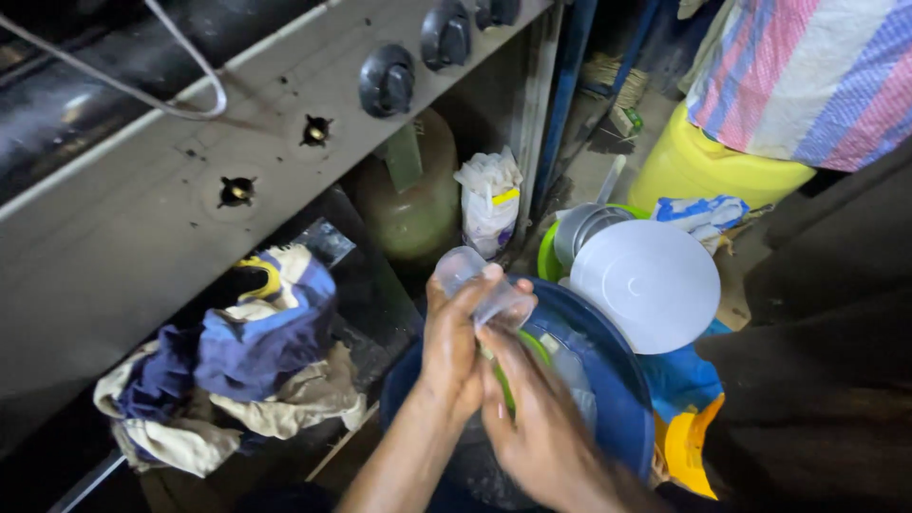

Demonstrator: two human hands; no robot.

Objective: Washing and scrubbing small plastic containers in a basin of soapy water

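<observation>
My left hand [454,344] is wrapped around a clear drinking glass [467,273], holding it tilted above a blue basin [622,399]. Just below it, my right hand [534,418] is pressed to the glass's lower end, with something green, partly hidden, under its fingers. The basin holds wet dishes, mostly hidden behind my hands.
A white plate [646,283] lies upside down over metal bowls in a green basin [548,255]. A cooker front with black knobs [387,81] fills the left, crumpled clothes [233,361] heaped below it. A gas cylinder [410,204], a white bag [489,201] and a yellow drum [708,166] stand behind.
</observation>
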